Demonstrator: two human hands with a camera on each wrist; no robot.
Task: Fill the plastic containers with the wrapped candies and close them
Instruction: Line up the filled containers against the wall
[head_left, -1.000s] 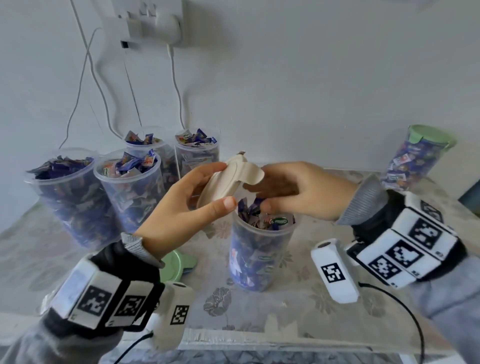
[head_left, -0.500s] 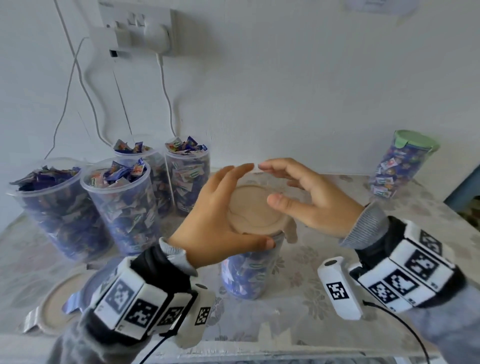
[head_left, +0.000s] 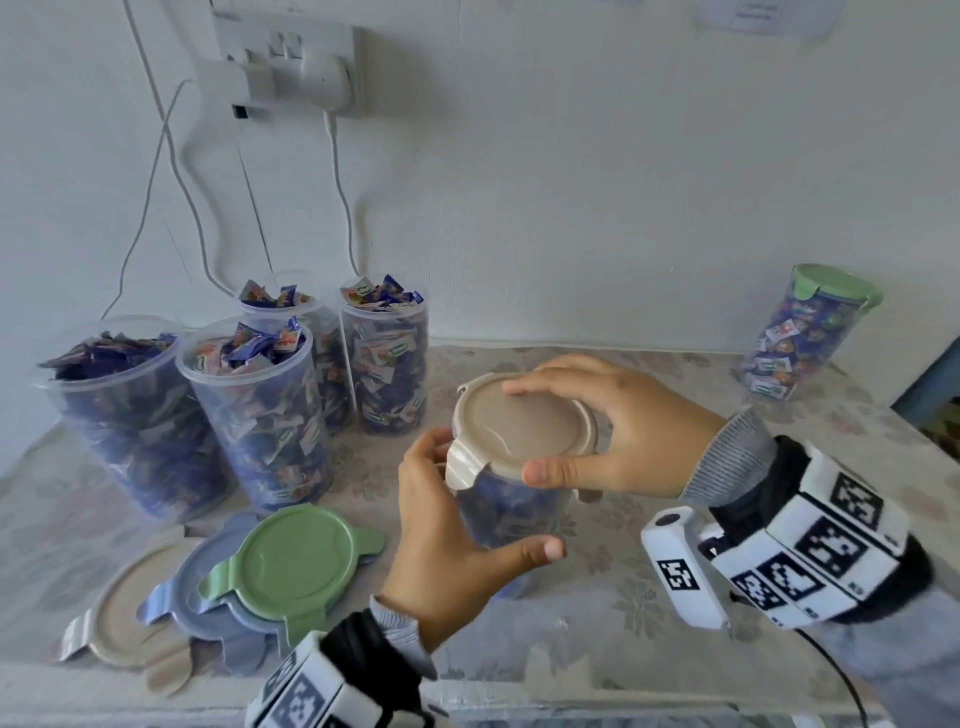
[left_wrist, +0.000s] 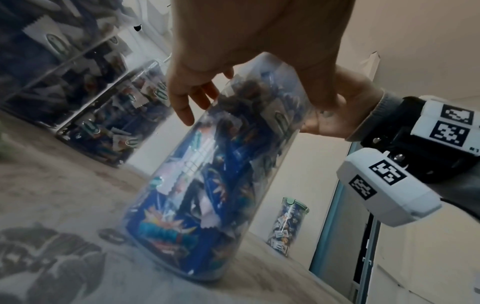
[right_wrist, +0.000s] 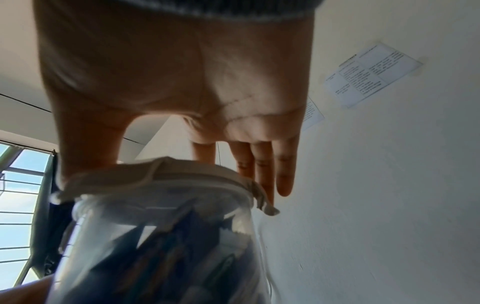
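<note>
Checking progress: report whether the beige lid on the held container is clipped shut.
Not clipped: the beige lid sits on the container, but its near flap flares outward.

The table wears a pale floral cloth; four open candy-filled containers stand far left. Three loose lids overlap in front; a green-lidded container stands far right.

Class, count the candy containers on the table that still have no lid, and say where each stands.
4, all at the left: large one far left, one beside it, and two behind by the wall. None seems hidden.
</note>
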